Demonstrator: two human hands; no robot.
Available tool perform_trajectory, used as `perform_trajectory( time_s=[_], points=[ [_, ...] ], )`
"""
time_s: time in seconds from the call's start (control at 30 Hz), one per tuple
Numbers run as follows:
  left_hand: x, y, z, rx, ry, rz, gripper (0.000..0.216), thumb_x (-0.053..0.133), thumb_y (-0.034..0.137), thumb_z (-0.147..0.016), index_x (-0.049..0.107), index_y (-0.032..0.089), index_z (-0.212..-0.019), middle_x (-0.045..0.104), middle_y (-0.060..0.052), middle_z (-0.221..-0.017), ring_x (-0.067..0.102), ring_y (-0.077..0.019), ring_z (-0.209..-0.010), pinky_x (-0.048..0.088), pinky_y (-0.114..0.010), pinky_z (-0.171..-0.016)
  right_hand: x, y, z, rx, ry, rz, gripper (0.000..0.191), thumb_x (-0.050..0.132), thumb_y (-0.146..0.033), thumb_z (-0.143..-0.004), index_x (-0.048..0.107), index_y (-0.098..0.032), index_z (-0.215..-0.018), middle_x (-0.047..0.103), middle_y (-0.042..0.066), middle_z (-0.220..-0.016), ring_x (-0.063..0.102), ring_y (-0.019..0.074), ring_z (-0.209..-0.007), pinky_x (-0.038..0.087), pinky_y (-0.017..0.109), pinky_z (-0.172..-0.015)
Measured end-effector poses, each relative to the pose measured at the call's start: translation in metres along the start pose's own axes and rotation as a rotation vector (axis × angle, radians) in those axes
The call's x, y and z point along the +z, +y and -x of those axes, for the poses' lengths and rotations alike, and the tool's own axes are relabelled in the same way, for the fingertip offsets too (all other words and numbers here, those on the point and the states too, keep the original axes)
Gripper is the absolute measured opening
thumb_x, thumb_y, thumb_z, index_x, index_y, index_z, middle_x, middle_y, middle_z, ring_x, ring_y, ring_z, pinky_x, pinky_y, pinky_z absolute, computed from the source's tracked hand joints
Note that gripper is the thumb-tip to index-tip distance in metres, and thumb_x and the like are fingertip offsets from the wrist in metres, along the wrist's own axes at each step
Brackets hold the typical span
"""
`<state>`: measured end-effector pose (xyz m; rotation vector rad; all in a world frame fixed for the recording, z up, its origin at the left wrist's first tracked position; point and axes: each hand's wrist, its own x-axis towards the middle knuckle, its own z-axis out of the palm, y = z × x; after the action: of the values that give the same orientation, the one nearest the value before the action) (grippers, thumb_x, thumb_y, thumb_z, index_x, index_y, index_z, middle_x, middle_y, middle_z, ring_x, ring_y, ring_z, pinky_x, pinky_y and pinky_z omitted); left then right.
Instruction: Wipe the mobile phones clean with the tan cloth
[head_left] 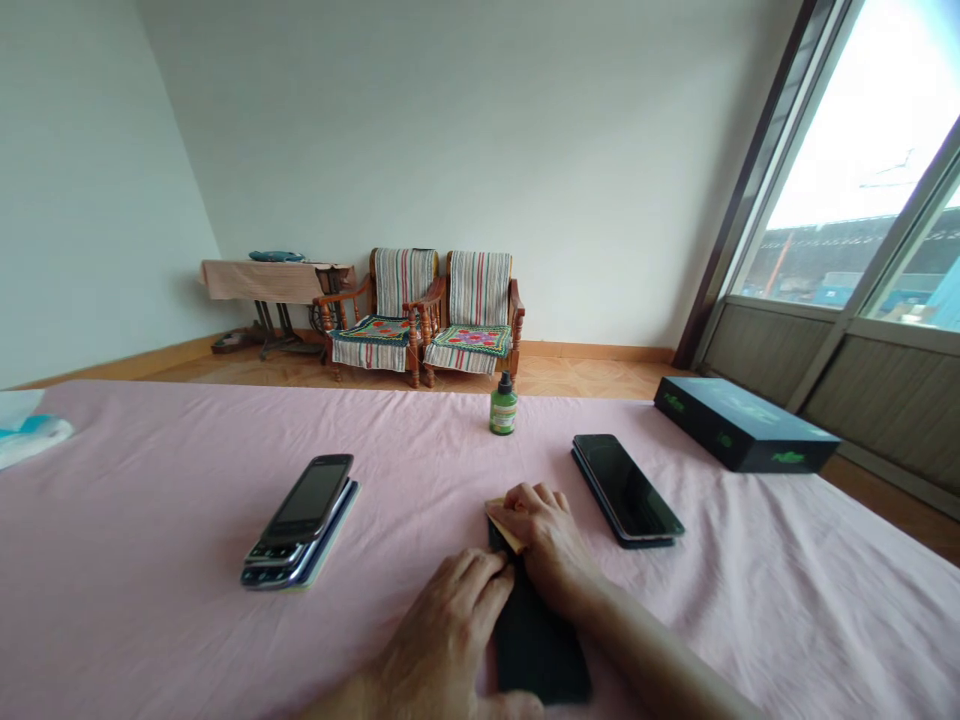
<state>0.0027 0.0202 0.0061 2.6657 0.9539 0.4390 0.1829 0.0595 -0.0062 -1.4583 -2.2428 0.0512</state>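
A dark phone [536,645] lies flat on the pink tablecloth [150,560] in front of me. My left hand [442,640] rests on its left edge with the fingers laid across it. My right hand [544,540] presses a small tan cloth or pad [502,520] onto the phone's far end, fingers curled over it. A stack of phones [304,520] lies to the left. Another black phone stack [626,490] lies to the right.
A small green bottle with a black cap [503,405] stands beyond my hands. A dark box [742,425] sits at the far right corner. White and teal cloth [26,425] is at the left edge. Two wooden chairs [427,320] and a side table stand by the far wall.
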Motion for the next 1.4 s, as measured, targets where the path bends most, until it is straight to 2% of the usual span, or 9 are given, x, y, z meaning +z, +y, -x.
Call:
perform_trajectory(
  time_s=[0.13,0.23,0.33,0.43,0.53,0.63,0.9,1.17,1.4],
  points=[
    [0.000,0.001,-0.001,0.005,0.046,-0.027,0.075,0.067,0.061,-0.070,0.053,0.015,-0.128,0.057,-0.013,-0.125,0.050,-0.0332,-0.115,0.041,-0.049,-0.100,-0.001,-0.004,0.001,-0.044,0.003,0.010,0.011,0.057,-0.016,-0.088,0.064,-0.024,-0.092,0.058,0.002,-0.096,0.047,0.0190,-0.090,0.033,0.029,-0.075],
    [0.002,-0.001,0.000,0.022,0.053,-0.051,0.075,0.069,0.058,-0.070,0.052,0.015,-0.128,0.056,-0.014,-0.127,0.049,-0.0337,-0.116,0.042,-0.049,-0.100,0.000,-0.007,0.002,-0.056,0.023,-0.013,0.010,0.058,-0.015,-0.088,0.063,-0.023,-0.090,0.058,0.002,-0.095,0.046,0.0183,-0.090,0.035,0.028,-0.076],
    [0.003,-0.003,0.000,0.014,0.037,-0.067,0.074,0.076,0.050,-0.064,0.054,0.015,-0.125,0.057,-0.013,-0.126,0.051,-0.0332,-0.115,0.043,-0.048,-0.100,0.003,-0.007,0.004,-0.036,0.051,-0.050,0.014,0.057,-0.011,-0.086,0.064,-0.023,-0.090,0.058,0.002,-0.094,0.046,0.0180,-0.089,0.036,0.027,-0.076],
    [0.004,-0.003,0.001,-0.013,0.050,-0.080,0.062,0.080,0.042,-0.060,0.061,0.017,-0.113,0.062,-0.010,-0.117,0.055,-0.0305,-0.108,0.046,-0.043,-0.096,0.006,-0.006,0.006,-0.022,0.079,-0.079,0.021,0.052,-0.006,-0.085,0.065,-0.023,-0.090,0.058,0.002,-0.093,0.046,0.0177,-0.088,0.036,0.027,-0.075],
    [0.003,0.001,0.001,-0.038,0.064,-0.091,0.052,0.080,0.039,-0.059,0.063,0.018,-0.103,0.064,-0.007,-0.109,0.057,-0.0284,-0.102,0.048,-0.040,-0.092,0.005,-0.007,0.009,-0.035,0.089,-0.097,0.028,0.050,-0.002,-0.083,0.066,-0.023,-0.092,0.059,0.002,-0.092,0.047,0.0177,-0.088,0.037,0.027,-0.074],
    [0.003,0.004,0.000,-0.076,0.043,-0.100,0.050,0.083,0.036,-0.055,0.064,0.018,-0.098,0.064,-0.007,-0.107,0.058,-0.0285,-0.100,0.047,-0.041,-0.092,0.001,-0.009,0.012,-0.056,0.079,-0.117,0.030,0.050,-0.001,-0.082,0.067,-0.023,-0.094,0.059,0.002,-0.092,0.047,0.0178,-0.088,0.037,0.027,-0.074],
    [0.004,0.003,0.000,-0.037,0.075,-0.055,0.046,0.082,0.036,-0.057,0.064,0.017,-0.095,0.063,-0.007,-0.104,0.057,-0.0287,-0.098,0.048,-0.044,-0.091,0.003,-0.008,0.010,-0.018,0.084,-0.105,0.022,0.053,-0.010,-0.086,0.067,-0.024,-0.096,0.058,0.003,-0.094,0.047,0.0184,-0.088,0.038,0.027,-0.075],
    [-0.004,0.009,0.000,-0.054,0.042,-0.013,0.048,0.084,0.032,-0.056,0.064,0.014,-0.096,0.062,-0.008,-0.102,0.056,-0.0290,-0.097,0.048,-0.045,-0.090,-0.004,-0.012,0.018,-0.050,0.053,-0.158,0.026,0.050,-0.006,-0.086,0.068,-0.023,-0.092,0.057,0.003,-0.090,0.047,0.0177,-0.087,0.039,0.026,-0.074],
    [-0.005,0.011,0.002,-0.038,0.079,0.041,0.052,0.085,0.037,-0.058,0.063,0.015,-0.100,0.062,-0.006,-0.104,0.055,-0.0279,-0.099,0.046,-0.044,-0.091,-0.006,-0.011,0.020,-0.063,0.036,-0.180,0.029,0.049,-0.002,-0.081,0.069,-0.022,-0.087,0.057,0.003,-0.088,0.049,0.0177,-0.087,0.041,0.027,-0.075]
  ],
)
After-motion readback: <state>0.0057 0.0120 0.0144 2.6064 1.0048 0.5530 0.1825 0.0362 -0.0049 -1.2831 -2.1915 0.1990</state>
